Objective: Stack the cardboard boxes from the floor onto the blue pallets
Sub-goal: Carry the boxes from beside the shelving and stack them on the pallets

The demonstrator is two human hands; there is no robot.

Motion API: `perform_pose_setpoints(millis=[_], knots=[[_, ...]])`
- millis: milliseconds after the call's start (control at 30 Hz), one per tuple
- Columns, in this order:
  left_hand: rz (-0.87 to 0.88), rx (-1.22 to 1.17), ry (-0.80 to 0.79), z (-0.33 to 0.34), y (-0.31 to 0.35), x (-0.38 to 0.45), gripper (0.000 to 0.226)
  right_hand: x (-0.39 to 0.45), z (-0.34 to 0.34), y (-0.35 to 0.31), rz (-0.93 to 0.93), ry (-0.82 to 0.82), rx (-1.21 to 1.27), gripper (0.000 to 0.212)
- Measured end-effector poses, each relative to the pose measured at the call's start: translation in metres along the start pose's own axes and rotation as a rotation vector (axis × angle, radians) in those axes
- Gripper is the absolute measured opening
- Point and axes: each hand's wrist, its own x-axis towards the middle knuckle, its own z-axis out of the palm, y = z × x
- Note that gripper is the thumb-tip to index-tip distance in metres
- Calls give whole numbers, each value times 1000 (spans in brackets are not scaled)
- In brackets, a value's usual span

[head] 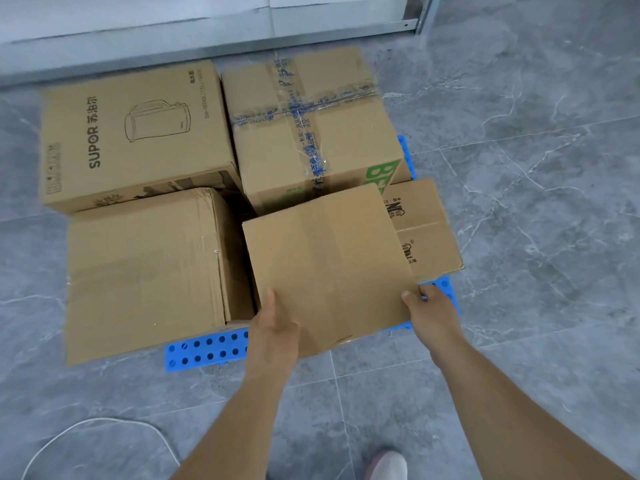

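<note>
Held box: plain cardboard box (329, 268), tilted, long axis running away from the person, over the blue pallet (207, 351).
Hands: left hand (273, 334) and right hand (433, 310) grip its near corners.
Surroundings: grey marble floor (536, 168), four boxes packed alongside.

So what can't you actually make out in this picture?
- Blue pallet, head view: mostly covered by boxes; only strips show.
- Plain box held by the left hand and right hand: whether it rests on the low box or hangs above it.
- Fingers of both hands: hidden behind that box's sides.
- Blue print on the taped box: too blurred to read.
- White cable and shoe: cut off by the bottom edge.
</note>
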Motion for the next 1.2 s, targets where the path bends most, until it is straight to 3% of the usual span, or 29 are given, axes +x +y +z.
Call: perform_pose_setpoints(millis=[133,300,367,767,1200], knots=[[110,155,60,-11,12,14,72,1,5,-7,-39,19,15,36],[168,844,160,-38,15,32,65,-1,20,-17,-97,3,43,38],[217,961,138,-44,12,37,64,-3,27,-20,-102,4,55,36],[342,868,168,-63,5,61,54,-4,53,-31,-111,83,199,37],[419,958,207,-63,-9,64,55,0,60,-33,-149,119,171,44]])
